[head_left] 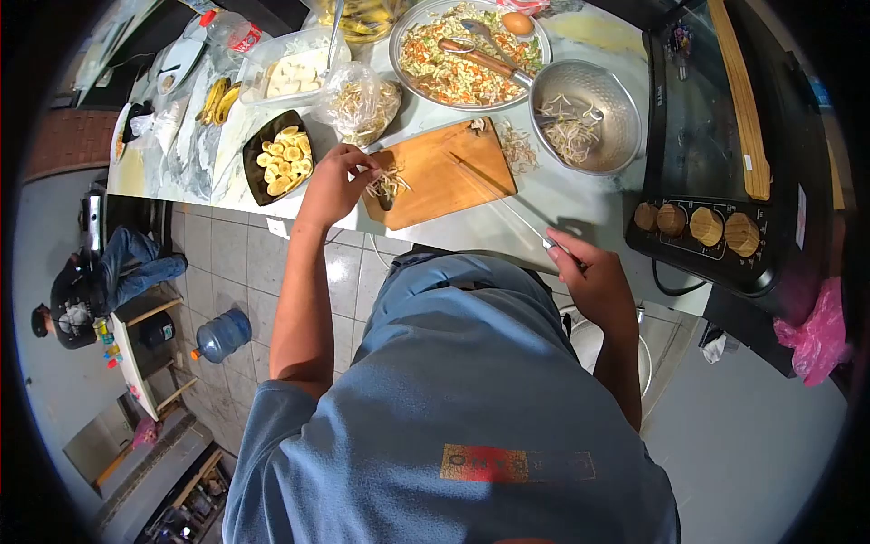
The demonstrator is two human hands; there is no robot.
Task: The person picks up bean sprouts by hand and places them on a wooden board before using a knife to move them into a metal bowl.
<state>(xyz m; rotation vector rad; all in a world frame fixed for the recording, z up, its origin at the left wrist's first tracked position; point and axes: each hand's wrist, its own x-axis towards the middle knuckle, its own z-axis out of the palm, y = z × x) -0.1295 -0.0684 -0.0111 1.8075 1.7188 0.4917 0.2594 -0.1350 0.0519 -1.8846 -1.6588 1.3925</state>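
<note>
My right hand (591, 276) grips the handle of a knife (503, 201), whose long thin blade slants over the right part of a wooden cutting board (435, 190). At the board's left end, my left hand (343, 184) has its fingers bent together on a small bunch of bean sprouts (391, 183). More loose sprouts (517, 150) lie on the counter just off the board's right edge. A metal colander (625, 113) beyond them holds another clump of sprouts. Behind my left hand sits a clear plastic bag (362, 107) filled with sprouts.
A dark bowl of yellow slices (285, 161) and a plastic tub of white pieces (292, 68) stand left. Shredded vegetables fill a big tray (395, 54) with an egg (517, 24). A black appliance (693, 227) is right. A person (82, 304) sits far left.
</note>
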